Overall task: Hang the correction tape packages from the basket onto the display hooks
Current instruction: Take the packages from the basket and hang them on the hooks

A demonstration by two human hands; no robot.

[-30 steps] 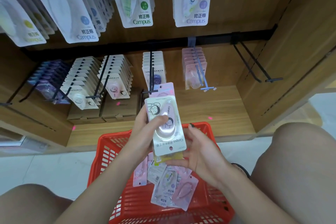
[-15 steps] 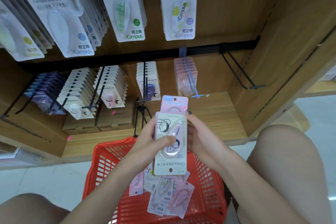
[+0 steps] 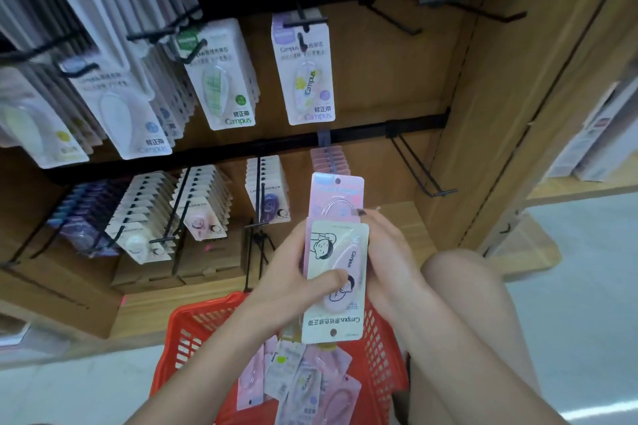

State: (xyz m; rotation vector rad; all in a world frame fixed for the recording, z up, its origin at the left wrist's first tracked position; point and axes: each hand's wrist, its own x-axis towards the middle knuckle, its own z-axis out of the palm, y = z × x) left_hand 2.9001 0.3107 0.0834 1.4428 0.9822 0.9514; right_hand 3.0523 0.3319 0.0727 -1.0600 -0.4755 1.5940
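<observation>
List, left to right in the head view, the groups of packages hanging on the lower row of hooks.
Dark purple-blue packages → white packages with a white tape dispenser → white packages with a pink dispenser → white packages with a purple dispenser → pink packages → bare black wire hook.

A stationery shop. Above and beyond the grip, a wooden display unit [image 3: 490, 86] carries black rails with wire display hooks [image 3: 423, 172], most of them loaded with rows of identical carded correction tape packages [image 3: 303, 69] in retail blister packs printed with a brand name. Some hooks to the right of the grip hang bare. Directly under the grip sits a red plastic shopping basket [image 3: 193, 331] on a pale tiled floor [image 3: 569, 286], with loose packages lying inside it
</observation>
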